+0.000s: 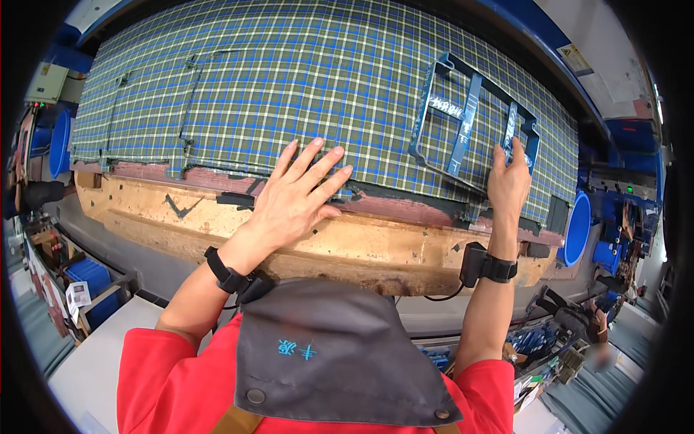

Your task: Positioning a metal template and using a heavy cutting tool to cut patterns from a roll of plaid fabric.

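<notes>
My left hand [293, 199] lies open, fingers spread, flat on the plaid cloth [289, 79]. My right hand [508, 181] grips the blue frame [470, 108]; I would seat it square while pressing the cloth smooth.

The right hand [508, 181] covers the near corner of a blue frame [470, 119], its fingertips hidden behind the bar. The left hand [293, 199] hides a patch of the plaid cloth [289, 79] at the edge. A grey bib [340, 354] (lower centre) blocks the workbench [144, 210] front; right-side clutter is too small to identify.
</notes>
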Demonstrator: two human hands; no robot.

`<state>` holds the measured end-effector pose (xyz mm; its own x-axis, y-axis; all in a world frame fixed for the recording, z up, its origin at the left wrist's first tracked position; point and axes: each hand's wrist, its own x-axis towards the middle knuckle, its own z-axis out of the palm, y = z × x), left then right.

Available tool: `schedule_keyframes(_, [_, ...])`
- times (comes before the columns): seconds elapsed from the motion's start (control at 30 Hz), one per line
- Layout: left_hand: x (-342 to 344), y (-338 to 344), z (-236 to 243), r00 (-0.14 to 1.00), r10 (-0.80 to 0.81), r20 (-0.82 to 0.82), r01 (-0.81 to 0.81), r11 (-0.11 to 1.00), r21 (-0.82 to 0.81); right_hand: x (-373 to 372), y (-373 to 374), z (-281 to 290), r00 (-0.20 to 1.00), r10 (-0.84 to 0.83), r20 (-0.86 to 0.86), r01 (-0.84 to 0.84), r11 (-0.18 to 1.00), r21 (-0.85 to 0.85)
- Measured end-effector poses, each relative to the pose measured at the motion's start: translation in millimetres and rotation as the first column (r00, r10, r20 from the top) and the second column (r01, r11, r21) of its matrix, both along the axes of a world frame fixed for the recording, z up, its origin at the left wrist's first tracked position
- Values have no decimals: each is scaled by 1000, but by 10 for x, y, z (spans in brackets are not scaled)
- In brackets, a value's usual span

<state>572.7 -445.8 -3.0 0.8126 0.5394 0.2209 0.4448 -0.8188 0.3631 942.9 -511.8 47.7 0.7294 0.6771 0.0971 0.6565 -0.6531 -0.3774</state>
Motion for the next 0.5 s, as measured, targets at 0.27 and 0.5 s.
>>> schedule_keyframes(0.27, [-54,-100,-24,1000,-29,12,29,1000,1,18,-80,-60,999,0,47,0,1000,4])
schedule_keyframes(0.5, [-114,-135,-76,990,-65,127,64,998,17,-517,-22,157,999,48,-10,-48,998,50])
